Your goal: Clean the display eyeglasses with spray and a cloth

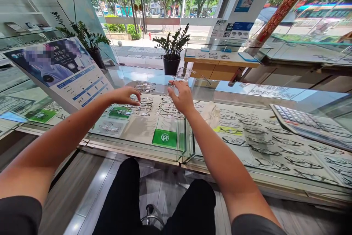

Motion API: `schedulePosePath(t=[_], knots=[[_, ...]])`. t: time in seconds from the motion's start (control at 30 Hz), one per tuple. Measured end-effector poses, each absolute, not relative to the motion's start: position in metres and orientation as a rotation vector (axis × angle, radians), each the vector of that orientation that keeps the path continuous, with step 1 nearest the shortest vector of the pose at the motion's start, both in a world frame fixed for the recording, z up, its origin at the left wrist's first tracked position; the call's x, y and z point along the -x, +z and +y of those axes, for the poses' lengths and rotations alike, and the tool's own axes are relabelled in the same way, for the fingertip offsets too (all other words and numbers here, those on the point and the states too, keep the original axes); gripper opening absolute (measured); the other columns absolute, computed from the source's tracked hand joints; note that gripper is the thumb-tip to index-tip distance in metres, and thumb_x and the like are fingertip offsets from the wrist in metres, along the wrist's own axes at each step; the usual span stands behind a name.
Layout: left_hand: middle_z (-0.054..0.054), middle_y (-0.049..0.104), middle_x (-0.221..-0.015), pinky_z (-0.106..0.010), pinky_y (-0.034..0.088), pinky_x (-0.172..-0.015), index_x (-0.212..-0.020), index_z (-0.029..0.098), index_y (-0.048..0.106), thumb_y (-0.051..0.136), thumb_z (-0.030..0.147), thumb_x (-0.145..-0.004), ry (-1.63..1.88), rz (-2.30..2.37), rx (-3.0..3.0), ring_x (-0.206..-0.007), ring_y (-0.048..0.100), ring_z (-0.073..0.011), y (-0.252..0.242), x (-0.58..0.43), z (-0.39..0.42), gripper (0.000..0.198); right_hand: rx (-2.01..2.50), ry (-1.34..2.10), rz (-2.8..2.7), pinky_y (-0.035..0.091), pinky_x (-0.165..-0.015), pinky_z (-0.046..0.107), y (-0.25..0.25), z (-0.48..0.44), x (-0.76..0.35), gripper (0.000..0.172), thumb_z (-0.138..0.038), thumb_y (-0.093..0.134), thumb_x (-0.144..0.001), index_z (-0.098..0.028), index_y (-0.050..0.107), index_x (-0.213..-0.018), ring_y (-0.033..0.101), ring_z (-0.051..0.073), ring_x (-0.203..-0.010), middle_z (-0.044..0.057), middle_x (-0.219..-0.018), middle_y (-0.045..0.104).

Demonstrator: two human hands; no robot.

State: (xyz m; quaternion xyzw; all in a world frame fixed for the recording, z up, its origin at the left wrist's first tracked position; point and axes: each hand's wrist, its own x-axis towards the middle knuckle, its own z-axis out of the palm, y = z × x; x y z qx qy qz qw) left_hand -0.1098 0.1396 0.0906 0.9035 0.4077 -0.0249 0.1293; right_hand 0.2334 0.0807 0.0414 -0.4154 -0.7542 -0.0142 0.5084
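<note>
My left hand (125,96) hovers over the glass counter, fingers curved, thumb apart from them, with nothing visible between them. Below and beside it lies a row of eyeglasses (144,109) with thin frames. My right hand (182,96) is raised a little to the right, its fingers at a pair of thin-rimmed eyeglasses (202,76) that shows beyond them, one temple reaching out to the right. The exact grip is partly hidden behind the fingers. Between and under the hands, more spectacle frames (169,110) form a second column. Another small group of glasses (145,87) lies farther back.
A tilted printed display board (64,70) stands at the left. Green cards (165,138) lie in the display case. On the right are a beige cloth (211,114), several rows of frames and a calculator-like keypad (310,123). A potted plant (171,64) stands behind the counter.
</note>
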Motion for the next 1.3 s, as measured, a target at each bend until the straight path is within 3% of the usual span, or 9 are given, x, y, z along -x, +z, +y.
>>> schedulePosePath(t=[0.13,0.37,0.7,1.3], knots=[[-0.007,0.071,-0.158,-0.051,0.044,-0.125,-0.119,0.033,0.083,0.075,0.081,-0.085,-0.13,1.251,-2.683,-0.149,0.059,-0.0373,0.088,0.112,0.128,0.059,1.005,-0.026,-1.811,0.055,-0.112,0.059,0.04,0.081,-0.233,0.046,-0.055,0.049,-0.115,-0.023,0.075,-0.135,0.071,0.037,-0.119,0.015,-0.124,0.081],[-0.006,0.076,-0.15,-0.051,0.041,-0.125,-0.112,0.034,0.084,0.077,0.08,-0.083,-0.185,1.25,-2.765,-0.148,0.06,-0.0384,0.078,0.103,0.138,0.055,1.014,-0.027,-1.807,0.055,-0.113,0.059,0.04,0.08,-0.233,0.048,-0.057,0.049,-0.114,-0.023,0.076,-0.134,0.071,0.037,-0.119,0.015,-0.124,0.081],[-0.009,0.082,-0.135,-0.05,0.043,-0.12,-0.119,0.03,0.084,0.075,0.074,-0.083,-0.246,1.308,-2.807,-0.138,0.066,-0.0379,0.077,0.091,0.158,0.058,1.027,-0.024,-1.822,0.054,-0.114,0.058,0.042,0.077,-0.232,0.048,-0.056,0.048,-0.115,-0.022,0.075,-0.134,0.071,0.037,-0.121,0.015,-0.125,0.081],[-0.009,0.073,-0.156,-0.053,0.037,-0.126,-0.135,0.03,0.082,0.075,0.072,-0.086,-0.194,1.345,-2.83,-0.152,0.055,-0.0402,0.072,0.091,0.182,0.065,1.049,-0.036,-1.835,0.055,-0.112,0.057,0.041,0.079,-0.233,0.049,-0.056,0.047,-0.116,-0.023,0.075,-0.137,0.07,0.037,-0.119,0.015,-0.124,0.08]])
